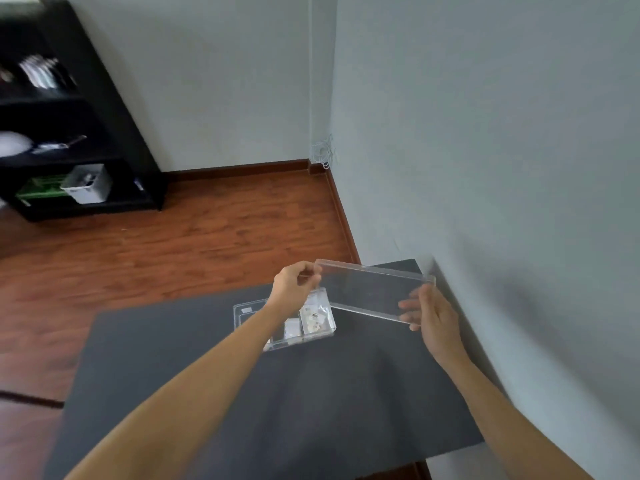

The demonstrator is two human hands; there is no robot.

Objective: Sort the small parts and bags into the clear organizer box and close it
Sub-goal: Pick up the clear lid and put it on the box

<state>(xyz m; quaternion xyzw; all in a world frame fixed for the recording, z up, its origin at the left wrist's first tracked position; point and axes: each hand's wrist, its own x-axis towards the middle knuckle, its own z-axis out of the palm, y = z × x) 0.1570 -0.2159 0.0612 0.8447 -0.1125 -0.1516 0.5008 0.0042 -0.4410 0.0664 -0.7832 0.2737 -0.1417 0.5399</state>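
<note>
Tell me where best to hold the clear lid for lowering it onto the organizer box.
Probably by its two short ends, one hand from each side, as now: left hand and right hand hold the clear lid. It is long, flat and tilted; an end grip keeps it level over the organizer box.

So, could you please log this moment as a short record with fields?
surface: dark table
organizer box: open, on the table, small white parts and bags inside
lid: clear, held in the air, up and to the right of the box, tilted
left hand: grips the lid's left end
right hand: grips the lid's right end
task state: box not yet closed
</note>
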